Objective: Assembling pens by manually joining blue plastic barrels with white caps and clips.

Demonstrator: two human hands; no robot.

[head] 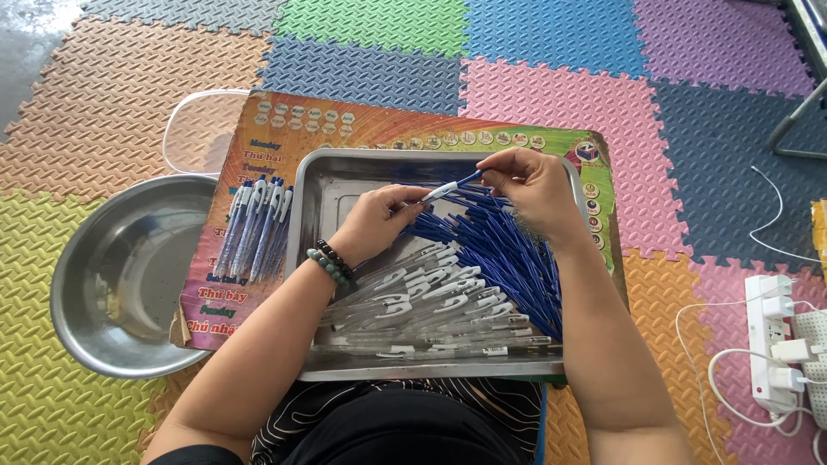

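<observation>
My left hand (377,220) holds a clear pen barrel with a white clip (439,191) over a metal tray (312,207). My right hand (532,185) pinches a blue refill (470,178) at the barrel's end. Inside the tray lie a pile of blue refills (508,258) on the right and several clear barrels with white clips (431,306) at the front. A row of assembled blue and white pens (254,226) rests on the colourful board (258,138) to the left of the tray. Beaded bracelets circle my left wrist (331,262).
A round metal bowl (121,275) sits at the left on the foam mat floor, a clear plastic lid (194,129) behind it. A white power strip (775,344) with plugs and cables lies at the right. A metal frame leg (797,120) stands far right.
</observation>
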